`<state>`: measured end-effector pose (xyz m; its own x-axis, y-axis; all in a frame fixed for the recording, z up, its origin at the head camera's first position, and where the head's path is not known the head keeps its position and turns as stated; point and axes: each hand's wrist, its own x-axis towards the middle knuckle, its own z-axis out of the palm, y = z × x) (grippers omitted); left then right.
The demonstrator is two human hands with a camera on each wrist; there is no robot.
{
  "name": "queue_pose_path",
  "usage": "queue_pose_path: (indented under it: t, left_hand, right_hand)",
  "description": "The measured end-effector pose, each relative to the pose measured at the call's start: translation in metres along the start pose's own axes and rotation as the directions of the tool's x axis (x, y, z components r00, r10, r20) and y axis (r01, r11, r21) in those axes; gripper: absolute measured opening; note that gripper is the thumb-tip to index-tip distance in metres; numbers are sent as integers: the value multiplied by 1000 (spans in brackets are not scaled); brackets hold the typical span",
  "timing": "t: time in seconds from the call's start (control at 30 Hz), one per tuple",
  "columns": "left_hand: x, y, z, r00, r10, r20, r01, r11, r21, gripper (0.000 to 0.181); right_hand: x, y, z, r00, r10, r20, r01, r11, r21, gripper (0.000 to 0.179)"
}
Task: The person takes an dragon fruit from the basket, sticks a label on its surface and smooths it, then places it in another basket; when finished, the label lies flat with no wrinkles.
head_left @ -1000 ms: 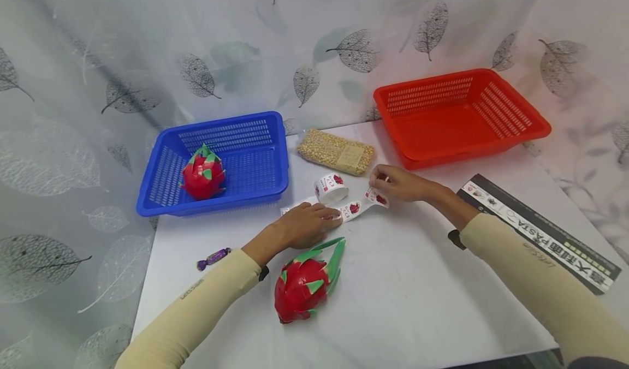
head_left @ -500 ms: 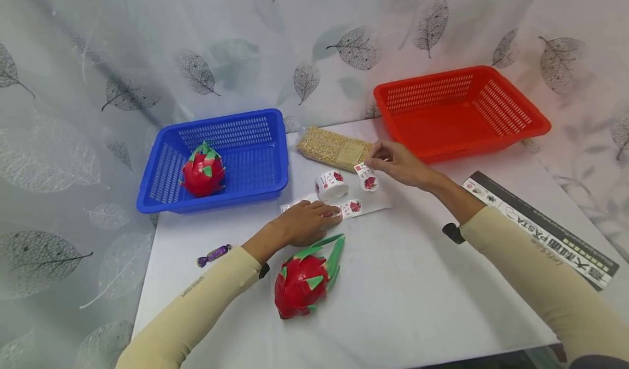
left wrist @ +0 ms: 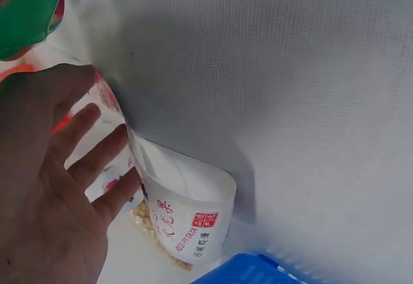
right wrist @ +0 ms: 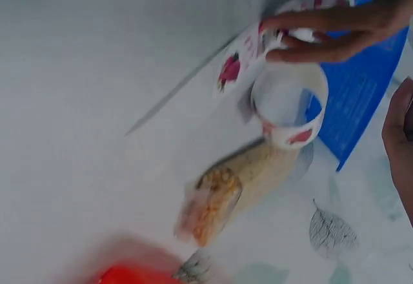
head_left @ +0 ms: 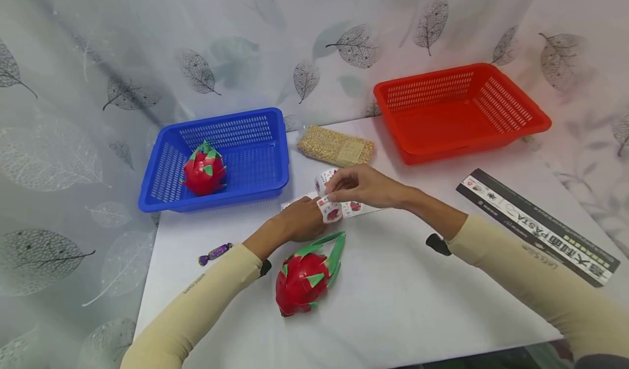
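Observation:
My right hand (head_left: 366,186) pinches a peeled dragon fruit sticker (head_left: 331,212) between thumb and finger, overlapping the left hand in the head view. My left hand (head_left: 303,219) rests with loosely straight fingers on the white sticker strip (head_left: 368,209). In the left wrist view the strip (left wrist: 193,226) curls past those fingertips, with "RED PITAYA" printed on it. The sticker roll (head_left: 322,181) stands just behind, partly covered by the right hand; the right wrist view shows the roll (right wrist: 293,135) with its hollow core. A red dragon fruit (head_left: 301,284) with green scales lies in front of the left hand.
A blue basket (head_left: 211,204) holding another dragon fruit (head_left: 203,172) stands back left. At back right is a red basket (head_left: 472,146). A bag of corn kernels (head_left: 329,144) lies between them, a purple-wrapped candy (head_left: 215,253) at left, a pasta box (head_left: 535,224) at right.
My right hand peeled a sticker off the strip's right end, lifted it, then brought it left and down over the left hand. The left hand has stayed on the strip.

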<state>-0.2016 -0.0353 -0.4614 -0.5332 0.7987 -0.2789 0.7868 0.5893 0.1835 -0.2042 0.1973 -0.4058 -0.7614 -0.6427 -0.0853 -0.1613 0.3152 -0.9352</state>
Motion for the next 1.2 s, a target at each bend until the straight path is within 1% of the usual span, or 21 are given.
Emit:
queue_pose_path:
  t: [0.1,0.17,0.27,0.37,0.43,0.5,0.63,0.73,0.8,0.83,0.87,0.93,0.97,1.03,1.07,1.13,1.2]
  left_hand:
    - [-8,-3,-2,998,-32,-58,28,998,-62,44]
    - [-13,-6,-4,995,-44,-84,36,994,-100,46]
    - [-20,-10,-6,993,-63,-100,47,987,-153,54]
    - [-26,-13,-7,993,-59,-106,42,987,-155,60]
    - [-31,-14,-8,993,-45,-113,30,992,-126,56]
    - [-36,-14,-8,991,-36,-131,22,994,-105,50]
    - [-50,-14,-9,982,-52,-180,32,993,-114,41]
    - [-63,-13,-9,973,-90,-214,58,987,-148,38]
    - [-74,-12,-9,964,-134,-230,92,979,-183,38]
    - [-80,-11,-8,960,-167,-226,117,969,-219,39]
    - [-86,-10,-8,955,-202,-217,144,955,-258,39]
    - [-99,-8,-5,945,-270,-186,192,916,-354,39]
    - [-106,-7,-3,940,-300,-161,212,887,-411,40]
    - [-117,-5,1,938,-329,-104,226,813,-536,40]
    - [-122,-4,3,943,-323,-82,216,778,-590,40]
    - [-129,-2,7,954,-298,-31,197,700,-686,41]
    - [-134,-1,10,966,-259,16,181,629,-756,43]
  right_hand:
    - [5,-4,20,997,23,71,-28,997,75,16]
    - [7,-6,33,994,34,105,-47,991,126,16]
    - [6,-9,49,987,46,152,-74,981,181,17]
    - [3,-12,64,978,55,200,-99,971,217,19]
    - [1,-14,73,972,51,230,-102,971,215,19]
    - [0,-16,82,967,31,254,-85,975,206,19]
    - [0,-16,95,963,-18,270,-27,986,164,17]
    - [1,-12,101,966,-13,259,-25,989,145,16]
    - [1,-9,103,969,-1,248,-33,990,134,16]
    - [1,-8,104,970,2,244,-34,991,126,16]
    - [1,-7,104,971,8,240,-37,992,118,17]
    - [1,-5,105,973,-2,232,-22,994,102,20]
    - [1,-5,106,973,-6,231,-17,995,95,22]
    - [1,-5,106,974,-12,228,-6,997,78,27]
    - [1,-5,107,974,-12,225,-2,998,65,30]
    - [1,-4,109,975,-15,223,4,999,51,34]
    - [0,-3,111,976,-24,215,17,999,34,36]
